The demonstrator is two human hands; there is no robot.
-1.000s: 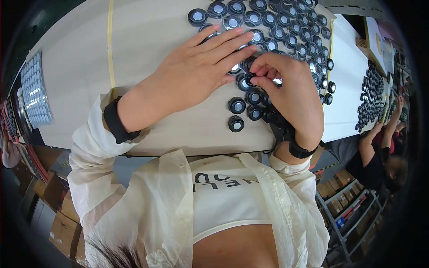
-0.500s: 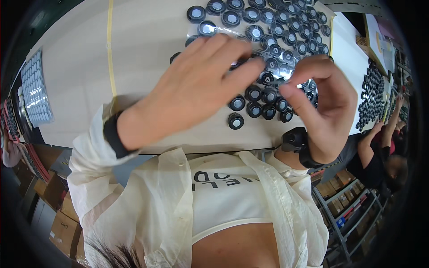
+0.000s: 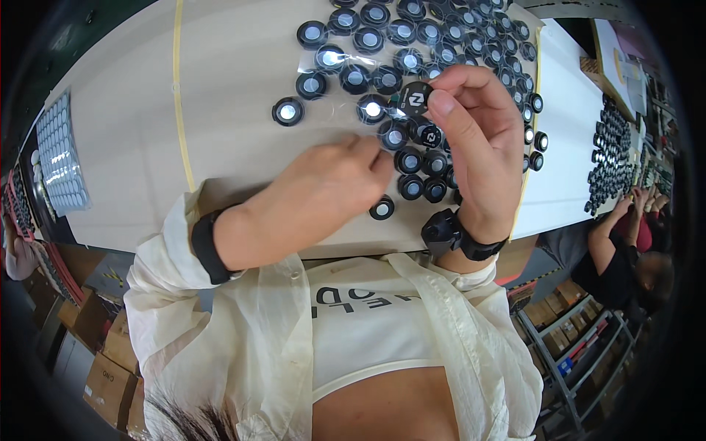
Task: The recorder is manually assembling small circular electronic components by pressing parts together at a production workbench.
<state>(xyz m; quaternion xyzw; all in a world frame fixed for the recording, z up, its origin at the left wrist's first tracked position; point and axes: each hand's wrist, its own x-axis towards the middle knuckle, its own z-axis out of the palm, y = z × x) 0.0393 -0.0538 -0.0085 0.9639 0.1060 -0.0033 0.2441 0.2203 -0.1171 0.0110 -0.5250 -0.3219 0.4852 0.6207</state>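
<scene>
My right hand (image 3: 478, 140) holds a small black round disc (image 3: 415, 98) between thumb and fingertips, lifted above the table. My left hand (image 3: 323, 191) rests with fingers curled, its fingertips pinching at a black ring-shaped part (image 3: 394, 137) and a thin clear film (image 3: 334, 121) lying over the parts. Several black round parts with shiny centres (image 3: 368, 70) lie in rows on the beige table (image 3: 235, 95) in front of both hands. One loose ring (image 3: 382, 208) sits near the table's front edge.
A tray of pale round pieces (image 3: 59, 154) lies at the table's left end. A yellow tape line (image 3: 179, 95) crosses the tabletop. Another person (image 3: 625, 242) sits at the right beside a white table (image 3: 570, 125) with more black parts (image 3: 610, 158). Cardboard boxes (image 3: 103, 382) stand below.
My right hand has risen off the pile with one black disc pinched in it. My left hand has pulled back toward me and curled its fingers onto the film.
</scene>
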